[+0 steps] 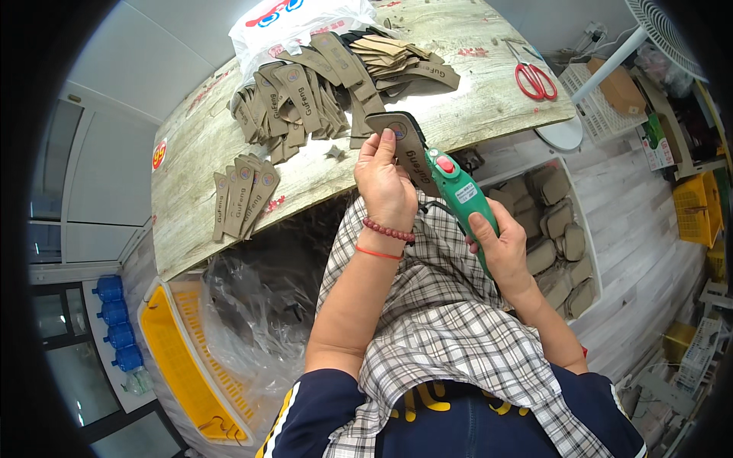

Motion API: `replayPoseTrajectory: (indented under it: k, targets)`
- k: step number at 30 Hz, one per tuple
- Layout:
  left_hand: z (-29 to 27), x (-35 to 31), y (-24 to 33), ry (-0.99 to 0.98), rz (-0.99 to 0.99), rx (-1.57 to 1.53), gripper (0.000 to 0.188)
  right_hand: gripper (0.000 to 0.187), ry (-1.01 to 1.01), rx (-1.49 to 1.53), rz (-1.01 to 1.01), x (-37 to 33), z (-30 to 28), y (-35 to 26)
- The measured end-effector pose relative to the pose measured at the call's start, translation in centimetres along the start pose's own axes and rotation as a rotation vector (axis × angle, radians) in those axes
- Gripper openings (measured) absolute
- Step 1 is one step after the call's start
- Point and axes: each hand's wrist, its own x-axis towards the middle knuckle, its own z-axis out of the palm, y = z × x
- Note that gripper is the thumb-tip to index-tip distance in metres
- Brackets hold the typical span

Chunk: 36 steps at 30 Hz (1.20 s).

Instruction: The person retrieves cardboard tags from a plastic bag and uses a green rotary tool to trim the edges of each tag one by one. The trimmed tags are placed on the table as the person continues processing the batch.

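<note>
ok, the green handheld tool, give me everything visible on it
The green handheld tool is a slim plastic-looking body with a red button near its front end and a small white label on its side. The right hand grips its rear; a dark cord leaves near it. It angles up-left, its nose meeting the tan insole piece that the left hand holds above the table edge. The working tip is hidden.

Bright, even light; sharp centre, strong fisheye bending, black rim.

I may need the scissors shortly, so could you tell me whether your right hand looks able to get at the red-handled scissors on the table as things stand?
Probably not at once: the right hand grips the green power tool, and the red-handled scissors lie far across the table, though nothing blocks the way.
</note>
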Motion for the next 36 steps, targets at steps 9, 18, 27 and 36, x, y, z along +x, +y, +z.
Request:
replayPoseTrajectory:
  k: [9,18,27,36]
  targets:
    - [0.5,-1.6,-0.1,0.007,-0.050,0.067,0.012,0.044,-0.001,0.009,-0.007,0.2,-0.3,-0.2]
    - [-0.5,-1.8,0.5,-0.017,0.090,0.284,0.010,0.044,-0.067,0.000,-0.004,0.3,-1.1,-0.5]
    - [-1.1,-1.0,2.7,-0.118,0.232,0.653,0.013,0.043,-0.075,0.009,-0.047,0.3,-0.9,-0.3]
    - [-1.0,-1.4,3.4,-0.239,0.239,0.922,0.012,0.043,-0.082,0.022,-0.058,0.9,-1.1,-0.6]
